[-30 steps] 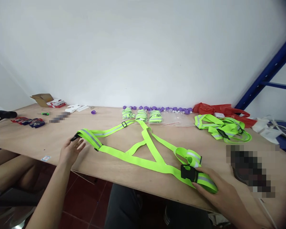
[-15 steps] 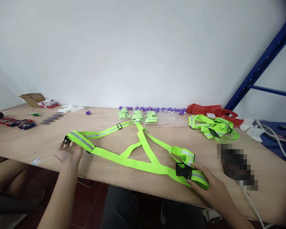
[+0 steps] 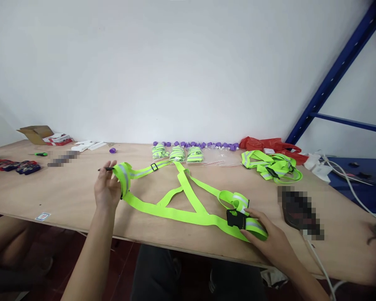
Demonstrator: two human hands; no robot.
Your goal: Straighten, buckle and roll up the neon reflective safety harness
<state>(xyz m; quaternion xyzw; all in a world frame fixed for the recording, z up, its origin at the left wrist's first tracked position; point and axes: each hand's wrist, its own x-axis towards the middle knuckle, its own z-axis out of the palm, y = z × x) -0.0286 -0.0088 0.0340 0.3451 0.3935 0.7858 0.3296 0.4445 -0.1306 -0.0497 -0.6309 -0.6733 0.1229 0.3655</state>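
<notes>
Harness (image 3: 169, 212) of yellow-green reflective tape is spread along the front edge of the wooden surface (image 3: 138, 236), near the middle of this edge. Its left end is lifted by the left hand (image 3: 108, 190); compared with half a second ago, this hand is raised and turned more upright, and the strap end, which was stretched out flat to the left, is now bent into a standing loop. A black clip (image 3: 106, 169) is gripped between the thumb and fingers of the left hand. By the right hand (image 3: 269, 238) the strap just beside the black buckle (image 3: 236, 218) is kept gripped, as before, and a part of the strap is covered by the fingers.

Just behind the harness, three bagged bundles (image 3: 177, 154) are placed near the back edge, in front of a row of purple caps (image 3: 175, 144). Toward the right back corner, a second harness (image 3: 272, 167) is heaped in front of a red plastic bag (image 3: 263, 144). Near the right edge, a dark object (image 3: 299, 213) is blurred and cannot be recognised. In the left back corner a cardboard box (image 3: 36, 133) is seen, and nearer to the left edge, red and blue packets (image 3: 28, 167) are laid.
</notes>
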